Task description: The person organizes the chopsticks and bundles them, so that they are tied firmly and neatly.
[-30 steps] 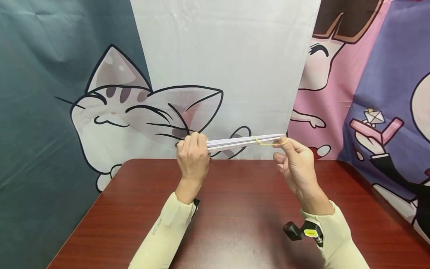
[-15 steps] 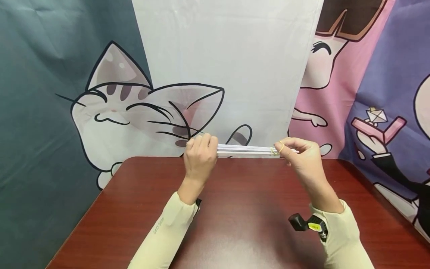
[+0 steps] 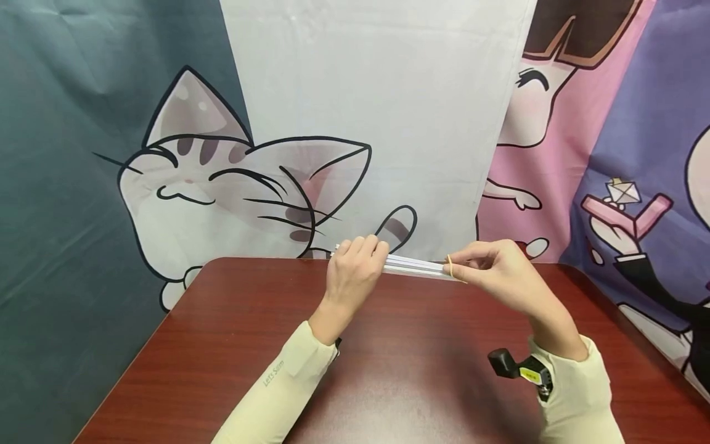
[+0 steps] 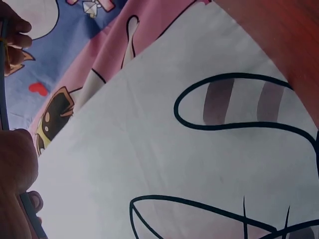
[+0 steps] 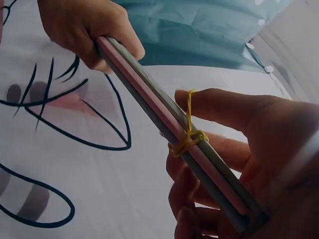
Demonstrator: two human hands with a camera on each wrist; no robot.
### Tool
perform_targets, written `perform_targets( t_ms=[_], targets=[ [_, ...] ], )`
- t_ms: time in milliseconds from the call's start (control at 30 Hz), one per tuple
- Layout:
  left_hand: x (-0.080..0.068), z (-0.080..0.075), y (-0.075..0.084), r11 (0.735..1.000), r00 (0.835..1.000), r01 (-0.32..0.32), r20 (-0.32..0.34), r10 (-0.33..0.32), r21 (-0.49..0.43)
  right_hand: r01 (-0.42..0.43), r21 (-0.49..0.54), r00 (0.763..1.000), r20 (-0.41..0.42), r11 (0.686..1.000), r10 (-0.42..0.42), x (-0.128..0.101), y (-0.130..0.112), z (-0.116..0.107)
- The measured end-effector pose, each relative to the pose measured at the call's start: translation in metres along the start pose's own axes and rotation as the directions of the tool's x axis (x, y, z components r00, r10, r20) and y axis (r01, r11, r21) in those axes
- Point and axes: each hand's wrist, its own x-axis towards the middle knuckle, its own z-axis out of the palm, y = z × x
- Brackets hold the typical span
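A bundle of thin sticks [image 3: 413, 265] is held in the air above the far part of the tabletop [image 3: 399, 345], lying nearly level with its right end slightly lower. A yellow rubber band [image 3: 449, 266] is wound round the bundle near that right end.

The left hand [image 3: 352, 280] grips the bundle's left end, fingers [image 3: 363, 246] curled over the top of it. The right hand [image 3: 501, 274] holds the right end; the band loops off the bundle and round one outstretched finger [image 5: 224, 107], while the other fingers curl under the sticks and cradle them.

The far edge of the tabletop runs just below and behind the bundle, with the hanging backdrop cloth [image 3: 366, 111] close beyond it. Bare wood lies on the near side, between the two sleeves [image 3: 277, 388].

The right wrist view shows what the head view cannot: the sticks are pink and grey, laid side by side, and the band crosses itself in a small twist against them. The left wrist view shows mostly backdrop, with only a sliver of the bundle [image 4: 4, 89] at its left edge and a hand partly in frame.
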Motion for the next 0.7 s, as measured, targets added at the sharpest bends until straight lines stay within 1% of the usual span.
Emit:
perform_targets(
  t_ms=[167,300,400,533,600,700],
  targets=[
    [0.001,-0.001,-0.001,0.999,0.999,0.031,0.023,-0.031,0.011,-0.009,0.021,0.999,0.032,1.0,0.008,-0.001,0.001,-0.002],
    [0.002,-0.003,-0.004,0.998,0.998,0.065,0.02,-0.065,0.012,0.07,0.073,0.997,0.005,0.995,-0.071,-0.002,0.006,-0.007],
    [0.004,-0.004,-0.007,0.995,0.995,0.102,0.015,-0.102,0.007,0.137,0.126,0.991,-0.025,0.983,-0.135,-0.001,0.011,-0.011],
    [0.006,-0.009,-0.008,0.988,0.988,0.153,0.021,-0.153,0.003,0.176,0.168,0.984,-0.062,0.97,-0.168,0.001,0.015,-0.013],
    [0.007,-0.011,-0.006,0.986,0.985,0.169,0.02,-0.169,0.003,0.191,0.155,0.98,-0.086,0.969,-0.18,0.002,0.015,-0.01],
    [0.007,-0.014,-0.001,0.987,0.987,0.161,0.008,-0.162,0.007,0.238,0.073,0.968,-0.105,0.968,-0.23,0.003,0.012,-0.002]
  ],
)
